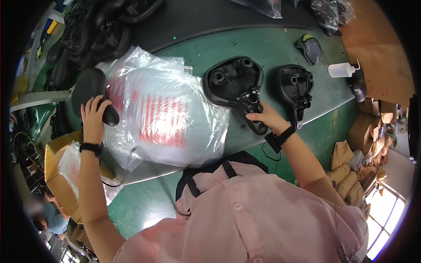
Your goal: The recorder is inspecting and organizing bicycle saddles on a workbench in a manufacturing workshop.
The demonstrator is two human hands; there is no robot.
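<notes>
My left hand [93,113] lies with curved fingers over a black bicycle saddle [90,83], gripping it at its narrower part. That saddle has its smooth top up, at the left side of the table. My right hand [271,117] is closed round the nose of another bicycle saddle [232,87], whose underside with two round sockets faces up. A third saddle [294,85] rests underside up to the right of my right hand. Between my hands, clear plastic bags [162,114] with red print are piled flat on the table.
More black saddles [109,39] are heaped at the far left. A white squeeze bottle [342,70] and a grey-and-green pouch-like thing [310,49] stand at the right of the green table [263,41]. An open cardboard box [55,175] is at the lower left. A person [55,215] is beyond it.
</notes>
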